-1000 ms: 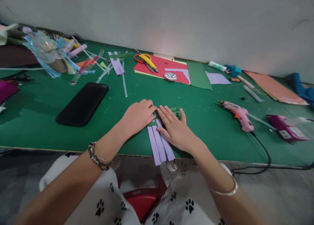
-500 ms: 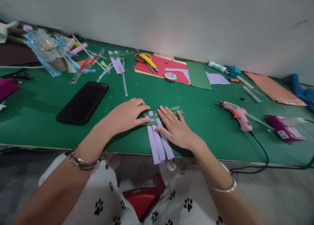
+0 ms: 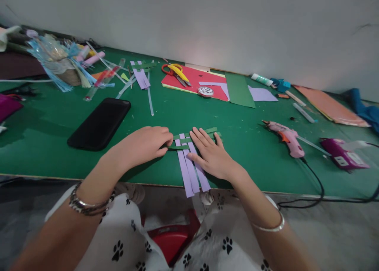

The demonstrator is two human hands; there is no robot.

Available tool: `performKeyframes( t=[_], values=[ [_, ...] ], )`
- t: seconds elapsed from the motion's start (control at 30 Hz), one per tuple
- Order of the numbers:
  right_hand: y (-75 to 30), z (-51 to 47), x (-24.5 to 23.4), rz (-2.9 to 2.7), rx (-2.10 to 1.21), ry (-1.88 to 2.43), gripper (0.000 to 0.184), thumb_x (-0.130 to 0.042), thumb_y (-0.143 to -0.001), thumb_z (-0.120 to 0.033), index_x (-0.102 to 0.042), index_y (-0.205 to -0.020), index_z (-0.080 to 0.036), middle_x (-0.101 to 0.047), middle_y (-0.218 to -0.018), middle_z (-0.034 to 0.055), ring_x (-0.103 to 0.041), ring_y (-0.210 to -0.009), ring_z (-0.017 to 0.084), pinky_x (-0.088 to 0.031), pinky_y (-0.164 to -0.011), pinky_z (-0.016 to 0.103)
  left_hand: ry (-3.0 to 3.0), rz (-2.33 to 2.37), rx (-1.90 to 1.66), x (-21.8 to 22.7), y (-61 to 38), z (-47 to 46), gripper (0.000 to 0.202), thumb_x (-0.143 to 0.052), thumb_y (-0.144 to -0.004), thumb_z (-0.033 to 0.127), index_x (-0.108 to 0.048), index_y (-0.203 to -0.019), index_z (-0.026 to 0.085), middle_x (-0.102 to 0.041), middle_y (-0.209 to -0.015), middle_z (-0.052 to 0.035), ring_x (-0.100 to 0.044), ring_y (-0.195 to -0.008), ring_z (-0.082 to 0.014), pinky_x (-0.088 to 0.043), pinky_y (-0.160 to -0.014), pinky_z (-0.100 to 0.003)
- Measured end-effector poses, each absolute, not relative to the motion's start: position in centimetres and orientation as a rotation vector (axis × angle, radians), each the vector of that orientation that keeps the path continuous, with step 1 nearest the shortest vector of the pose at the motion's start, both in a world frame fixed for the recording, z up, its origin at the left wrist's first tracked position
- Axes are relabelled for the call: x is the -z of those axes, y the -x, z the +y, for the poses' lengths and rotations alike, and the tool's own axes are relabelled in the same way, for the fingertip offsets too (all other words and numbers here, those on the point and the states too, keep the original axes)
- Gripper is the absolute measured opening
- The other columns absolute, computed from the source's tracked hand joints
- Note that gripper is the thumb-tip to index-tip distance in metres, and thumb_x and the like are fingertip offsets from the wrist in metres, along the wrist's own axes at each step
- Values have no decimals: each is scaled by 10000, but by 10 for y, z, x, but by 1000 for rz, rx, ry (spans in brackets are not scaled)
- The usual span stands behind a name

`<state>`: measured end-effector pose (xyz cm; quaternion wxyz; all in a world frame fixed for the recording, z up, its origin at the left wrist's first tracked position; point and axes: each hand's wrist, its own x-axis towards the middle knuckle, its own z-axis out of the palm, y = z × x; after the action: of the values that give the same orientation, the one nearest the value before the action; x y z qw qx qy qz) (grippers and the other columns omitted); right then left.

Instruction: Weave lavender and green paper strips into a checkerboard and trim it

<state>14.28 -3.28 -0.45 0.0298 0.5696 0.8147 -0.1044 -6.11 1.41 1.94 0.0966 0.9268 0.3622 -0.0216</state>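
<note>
A small weave of purple paper strips and green paper strips lies on the green table near its front edge; the purple ends hang over that edge. My left hand is closed, pinching the left end of one green strip. My right hand lies flat with fingers spread on the right half of the weave, holding it down.
A black phone lies left of my hands. A pink glue gun with a cable and a purple box are at the right. Scissors, red paper, green and purple sheets and loose strips sit at the back.
My left hand has slid left off the weave and curled its fingers onto a green strip's end. More of the weave now shows. My right hand has stayed in place.
</note>
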Motion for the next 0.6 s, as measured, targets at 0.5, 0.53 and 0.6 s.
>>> performKeyframes(
  t=[0.5,0.53,0.6],
  values=[
    [-137,-35,0,2533,430,-1876,574,-257,-893,-483,-283,-1403,-221,-210,-1489,34,-153,-1374,246,-4,-1050,622,-3063,1284,-542,-13,7,-9,210,-394,-876,172,-601,-906,176,-582,-792,-82,-515,-809,-246,-349,-652,-356],
    [-135,-36,1,2538,427,-1906,552,-265,-897,-447,-289,-1399,-220,-224,-1485,33,-161,-1373,244,9,-1044,630,-3054,1281,-575,-12,6,-10,179,-437,-857,198,-595,-935,167,-589,-799,-83,-524,-805,-249,-354,-656,-359],
    [-132,-36,3,2553,411,-1962,521,-276,-899,-378,-293,-1396,-222,-246,-1479,35,-185,-1366,243,22,-1032,644,-3016,1289,-679,-12,6,-10,203,-501,-823,235,-571,-999,162,-606,-825,-78,-544,-804,-246,-368,-673,-357]
  ],
)
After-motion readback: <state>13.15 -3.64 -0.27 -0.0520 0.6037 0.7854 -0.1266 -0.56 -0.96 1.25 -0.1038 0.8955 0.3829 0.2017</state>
